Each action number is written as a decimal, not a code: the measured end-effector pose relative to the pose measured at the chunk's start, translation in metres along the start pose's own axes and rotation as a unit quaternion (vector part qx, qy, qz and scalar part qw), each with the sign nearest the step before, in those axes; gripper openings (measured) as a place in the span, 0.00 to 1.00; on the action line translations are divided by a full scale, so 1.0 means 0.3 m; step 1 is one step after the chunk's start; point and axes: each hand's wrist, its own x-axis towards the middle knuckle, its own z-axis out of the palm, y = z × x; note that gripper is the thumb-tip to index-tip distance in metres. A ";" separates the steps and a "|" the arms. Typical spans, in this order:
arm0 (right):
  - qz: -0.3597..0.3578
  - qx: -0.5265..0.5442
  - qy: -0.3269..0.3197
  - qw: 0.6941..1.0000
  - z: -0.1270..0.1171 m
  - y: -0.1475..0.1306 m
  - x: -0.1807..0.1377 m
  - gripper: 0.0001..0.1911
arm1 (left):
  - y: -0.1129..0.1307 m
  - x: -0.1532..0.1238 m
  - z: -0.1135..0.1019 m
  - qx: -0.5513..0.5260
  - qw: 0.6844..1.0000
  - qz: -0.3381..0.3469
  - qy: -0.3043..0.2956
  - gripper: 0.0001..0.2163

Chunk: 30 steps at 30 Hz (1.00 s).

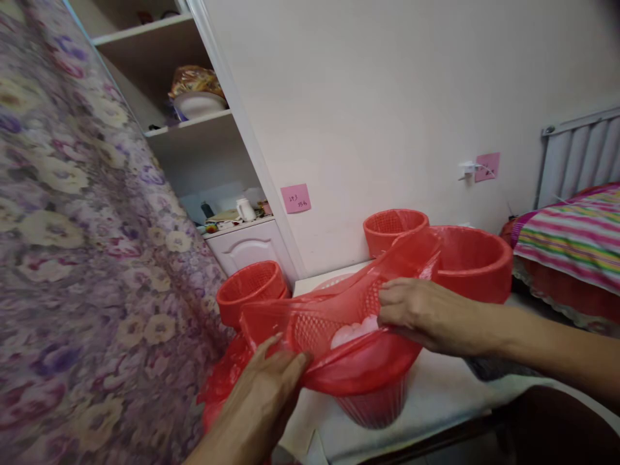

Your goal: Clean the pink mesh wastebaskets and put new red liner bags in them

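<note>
A thin red plastic bag (353,368) is draped over the rim of a basket with a lattice wall and a ribbed lower part (372,403), in front of me. Part of the bag stands up loose behind the opening. My left hand (271,381) grips the bag's edge at the near left. At the right of the opening, my right hand (416,313) is closed on the bag, fingertips pinched together. Inside the basket some pale, crumpled material (353,332) shows through; I cannot tell what it is.
Red-lined baskets stand around: one at left (254,287), one behind (394,226), a wide one at right (475,258). Red plastic (225,374) bunches beside the white-covered table (436,387). A flowered curtain (97,258) hangs left; a bed (576,232) stands right.
</note>
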 end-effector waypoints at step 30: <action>0.204 0.030 0.088 0.974 -0.193 0.279 -0.185 0.16 | -0.145 0.378 -0.164 -0.070 0.987 -0.116 -0.088 0.21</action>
